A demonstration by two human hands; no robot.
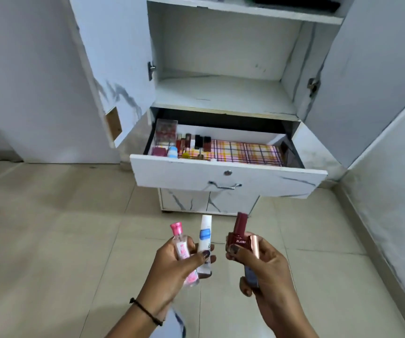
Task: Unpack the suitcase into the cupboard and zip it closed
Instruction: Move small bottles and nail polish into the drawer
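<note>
My left hand point(172, 267) grips a clear bottle with a pink cap point(180, 242) and a white tube with a blue label point(204, 236). My right hand point(265, 269) holds a dark red nail polish bottle point(237, 236) and a rose-gold capped tube point(254, 250). Both hands hover above the floor in front of the white cupboard point(223, 91). Its drawer point(221, 176) is pulled open, lined with checked paper point(248, 152), with several cosmetics point(187, 145) standing at its left end. The suitcase is out of view.
Both cupboard doors stand open, the left door point(108, 69) and the right door point(372, 76). An empty shelf point(223, 93) sits above the drawer. A wall point(392, 181) runs along the right. Beige floor tiles point(50, 228) spread around me.
</note>
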